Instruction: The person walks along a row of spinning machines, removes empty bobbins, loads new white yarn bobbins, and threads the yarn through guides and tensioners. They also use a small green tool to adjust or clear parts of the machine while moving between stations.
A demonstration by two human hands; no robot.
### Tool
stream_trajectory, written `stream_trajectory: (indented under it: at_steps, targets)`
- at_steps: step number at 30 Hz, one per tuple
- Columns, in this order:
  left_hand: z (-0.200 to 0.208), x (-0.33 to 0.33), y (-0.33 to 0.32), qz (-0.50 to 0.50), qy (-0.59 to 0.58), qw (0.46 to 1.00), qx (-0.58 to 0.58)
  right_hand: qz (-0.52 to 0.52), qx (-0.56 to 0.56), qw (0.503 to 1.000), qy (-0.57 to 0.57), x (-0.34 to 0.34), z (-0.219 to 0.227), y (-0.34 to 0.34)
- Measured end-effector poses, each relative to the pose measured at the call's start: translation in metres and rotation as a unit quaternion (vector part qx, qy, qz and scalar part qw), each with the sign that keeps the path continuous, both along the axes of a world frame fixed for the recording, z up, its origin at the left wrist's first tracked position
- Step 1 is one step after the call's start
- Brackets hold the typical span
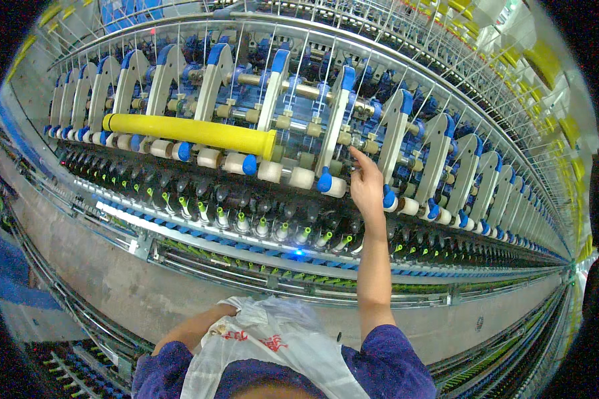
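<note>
My right hand (368,183) reaches up to the drafting rollers of a spinning frame, between two grey pressure arms with blue tips. Its index finger stretches toward a small roller (345,138), with the thumb apart below it; no object shows in the fingers. Just left of the hand, a white roller (333,186) sits beside the blue end of a pressure arm (336,120). My left hand (227,310) is down at the white apron (266,332) on my front, its fingers hidden by the cloth.
A long yellow tube (190,132) lies across several pressure arms at left. Below the rollers runs a row of spindles with green-tipped bobbins (263,226), and a blue light (299,252) glows on the rail. Thin rods rise above the machine. Another machine row (512,356) stands at lower right.
</note>
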State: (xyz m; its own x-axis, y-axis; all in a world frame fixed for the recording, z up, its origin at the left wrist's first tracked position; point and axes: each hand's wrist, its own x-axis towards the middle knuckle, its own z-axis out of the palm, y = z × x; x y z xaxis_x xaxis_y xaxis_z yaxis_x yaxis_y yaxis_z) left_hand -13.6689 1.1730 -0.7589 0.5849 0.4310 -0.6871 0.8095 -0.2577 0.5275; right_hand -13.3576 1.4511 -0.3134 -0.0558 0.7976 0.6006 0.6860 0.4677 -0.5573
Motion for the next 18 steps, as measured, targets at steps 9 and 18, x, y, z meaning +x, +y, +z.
stream_trajectory:
  at_steps: [9,18]
  targets:
    - [-0.090,-0.015,-0.024,0.068,0.015,0.985,0.158,0.123,0.023,0.992,-0.003,-0.034,-0.127,-0.105]
    - [0.218,-0.005,0.024,0.050,0.077,0.988,0.126,0.258,-0.587,0.765,-0.059,0.027,-0.417,-0.154]
